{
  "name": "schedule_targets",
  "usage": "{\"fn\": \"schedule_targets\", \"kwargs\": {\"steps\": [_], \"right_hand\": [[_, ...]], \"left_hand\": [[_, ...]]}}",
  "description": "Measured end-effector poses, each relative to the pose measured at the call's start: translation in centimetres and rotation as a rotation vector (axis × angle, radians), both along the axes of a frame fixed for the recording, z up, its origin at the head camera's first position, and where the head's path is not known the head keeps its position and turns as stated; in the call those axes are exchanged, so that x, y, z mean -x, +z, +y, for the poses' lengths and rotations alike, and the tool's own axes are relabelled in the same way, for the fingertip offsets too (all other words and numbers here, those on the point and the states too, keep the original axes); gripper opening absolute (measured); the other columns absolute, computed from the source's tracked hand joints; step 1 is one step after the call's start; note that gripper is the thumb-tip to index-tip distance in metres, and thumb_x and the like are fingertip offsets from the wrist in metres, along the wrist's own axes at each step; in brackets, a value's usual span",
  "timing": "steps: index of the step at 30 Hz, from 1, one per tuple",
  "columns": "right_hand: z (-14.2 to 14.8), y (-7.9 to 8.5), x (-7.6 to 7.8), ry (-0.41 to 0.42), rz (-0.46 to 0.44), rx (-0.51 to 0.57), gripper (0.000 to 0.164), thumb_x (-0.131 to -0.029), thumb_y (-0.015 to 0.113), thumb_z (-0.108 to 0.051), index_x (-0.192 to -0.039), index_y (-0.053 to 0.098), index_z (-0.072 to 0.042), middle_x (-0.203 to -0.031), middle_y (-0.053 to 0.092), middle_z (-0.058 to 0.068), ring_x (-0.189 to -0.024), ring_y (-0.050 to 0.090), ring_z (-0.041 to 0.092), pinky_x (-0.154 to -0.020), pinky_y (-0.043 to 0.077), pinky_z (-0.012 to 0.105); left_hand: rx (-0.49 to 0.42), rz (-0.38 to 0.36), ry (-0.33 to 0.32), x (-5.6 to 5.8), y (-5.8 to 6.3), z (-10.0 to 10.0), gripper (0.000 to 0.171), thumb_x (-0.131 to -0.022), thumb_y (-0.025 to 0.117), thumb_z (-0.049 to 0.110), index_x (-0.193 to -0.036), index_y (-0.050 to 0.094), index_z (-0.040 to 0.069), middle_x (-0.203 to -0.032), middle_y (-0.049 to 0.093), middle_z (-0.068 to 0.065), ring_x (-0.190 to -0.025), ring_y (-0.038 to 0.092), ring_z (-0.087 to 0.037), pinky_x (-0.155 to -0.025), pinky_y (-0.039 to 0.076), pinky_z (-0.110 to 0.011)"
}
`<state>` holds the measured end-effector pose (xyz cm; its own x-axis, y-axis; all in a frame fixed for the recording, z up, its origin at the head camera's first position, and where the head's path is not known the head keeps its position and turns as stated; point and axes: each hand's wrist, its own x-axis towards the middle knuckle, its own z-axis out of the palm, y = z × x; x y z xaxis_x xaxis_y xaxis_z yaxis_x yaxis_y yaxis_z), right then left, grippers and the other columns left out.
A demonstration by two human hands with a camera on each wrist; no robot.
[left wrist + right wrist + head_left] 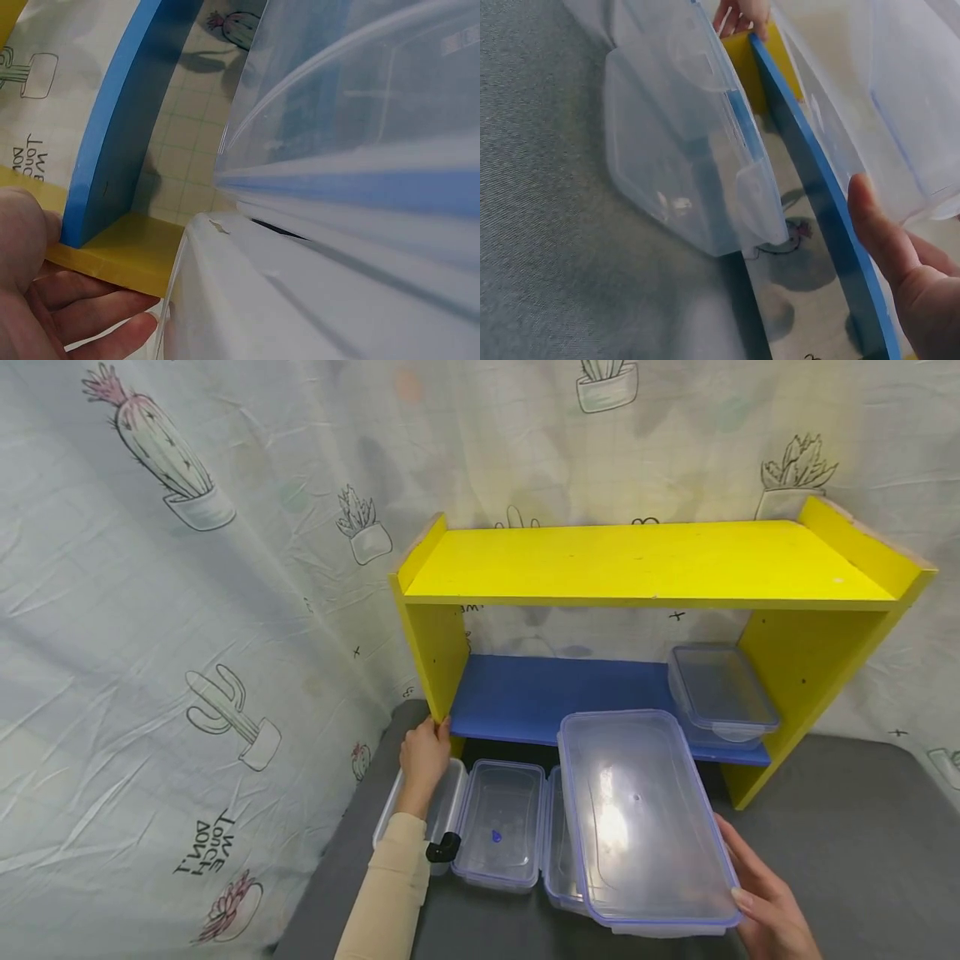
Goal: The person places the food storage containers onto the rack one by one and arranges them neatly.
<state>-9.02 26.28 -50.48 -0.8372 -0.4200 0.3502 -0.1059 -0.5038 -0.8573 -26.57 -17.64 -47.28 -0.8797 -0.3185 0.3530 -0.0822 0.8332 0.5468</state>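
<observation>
My left hand [422,758] grips the lower left side panel of a yellow shelf unit [645,560]. In the left wrist view, its thumb lies by the end of the blue shelf board [112,142] and its fingers wrap the yellow panel's edge. My right hand [771,893] holds a large clear lidded plastic container [637,827] by its right side, tilted in front of the unit. Its thumb shows against the container wall in the right wrist view. A smaller lidded container [723,693] stands on the right end of the blue board.
Several clear containers stand on the dark grey table [847,835] before the unit, among them a middle container [501,827] and a left one [448,802] partly behind the left arm. The held container partly covers another. A cactus-print cloth [247,568] hangs behind.
</observation>
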Motion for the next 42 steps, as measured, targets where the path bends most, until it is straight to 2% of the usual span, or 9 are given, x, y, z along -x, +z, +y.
{"fn": "schedule_targets", "kwargs": {"steps": [5,14,16,22,29,34,42], "right_hand": [[-0.6,0.4,0.2,-0.098,-0.041,-0.095,0.061,-0.100,0.023,0.005,-0.157,0.009,-0.014,-0.155,0.032,-0.017,-0.131,0.047,0.003,-0.093,0.051,0.028],[-2.2,2.3,0.6,-0.167,0.011,-0.084,0.057,-0.102,0.019,0.005,-0.156,0.006,-0.008,-0.158,0.028,-0.012,-0.134,0.044,0.002,-0.094,0.051,0.026],[-2.5,2.6,0.6,-0.163,0.017,-0.062,0.056,-0.102,0.018,0.005,-0.156,0.005,-0.007,-0.158,0.027,-0.011,-0.136,0.043,0.002,-0.096,0.049,0.025],[-3.1,3.2,1.1,-0.181,-0.047,-0.067,0.055,-0.104,0.019,0.001,-0.157,0.010,-0.012,-0.157,0.029,-0.014,-0.131,0.049,0.003,-0.094,0.050,0.024],[-3.8,3.9,1.8,-0.140,-0.036,0.037,0.054,-0.104,0.016,0.002,-0.156,0.011,-0.011,-0.158,0.027,-0.013,-0.130,0.051,0.007,-0.091,0.053,0.028],[-4.4,4.4,2.3,-0.181,-0.091,0.045,0.053,-0.105,0.020,0.000,-0.156,0.017,-0.014,-0.155,0.032,-0.016,-0.126,0.055,0.006,-0.089,0.053,0.027],[-5.1,5.1,3.4,-0.202,-0.157,0.094,0.051,-0.105,0.024,-0.002,-0.154,0.027,-0.017,-0.145,0.049,-0.011,-0.116,0.061,0.008,-0.083,0.054,0.028]], "left_hand": [[0.003,0.005,0.001,0.0,0.0,0.0,0.036,-0.099,0.053,0.038,-0.077,0.059,0.010,-0.067,0.062,-0.014,-0.063,0.062,-0.039,-0.052,0.041,-0.047],[0.006,0.000,0.002,0.2,-0.2,0.0,0.036,-0.099,0.053,0.038,-0.079,0.061,0.009,-0.067,0.062,-0.013,-0.062,0.061,-0.038,-0.052,0.041,-0.046],[0.005,0.001,-0.003,0.3,-0.2,0.0,0.036,-0.099,0.053,0.038,-0.079,0.060,0.010,-0.066,0.061,-0.012,-0.061,0.060,-0.037,-0.051,0.040,-0.045],[0.002,0.004,-0.017,0.2,-0.2,-0.2,0.037,-0.099,0.052,0.039,-0.074,0.056,0.011,-0.061,0.057,-0.010,-0.056,0.058,-0.034,-0.047,0.038,-0.041],[0.000,0.002,-0.020,0.2,-0.3,-0.4,0.037,-0.099,0.054,0.038,-0.074,0.055,0.011,-0.061,0.056,-0.009,-0.056,0.058,-0.033,-0.046,0.037,-0.040],[-0.001,-0.003,-0.016,0.2,-0.3,-0.5,0.038,-0.099,0.052,0.039,-0.073,0.055,0.012,-0.061,0.056,-0.009,-0.056,0.059,-0.034,-0.046,0.037,-0.040],[-0.004,-0.012,-0.012,0.2,-0.4,-0.4,0.038,-0.099,0.052,0.040,-0.074,0.055,0.012,-0.061,0.056,-0.009,-0.057,0.059,-0.034,-0.047,0.037,-0.041]]}}
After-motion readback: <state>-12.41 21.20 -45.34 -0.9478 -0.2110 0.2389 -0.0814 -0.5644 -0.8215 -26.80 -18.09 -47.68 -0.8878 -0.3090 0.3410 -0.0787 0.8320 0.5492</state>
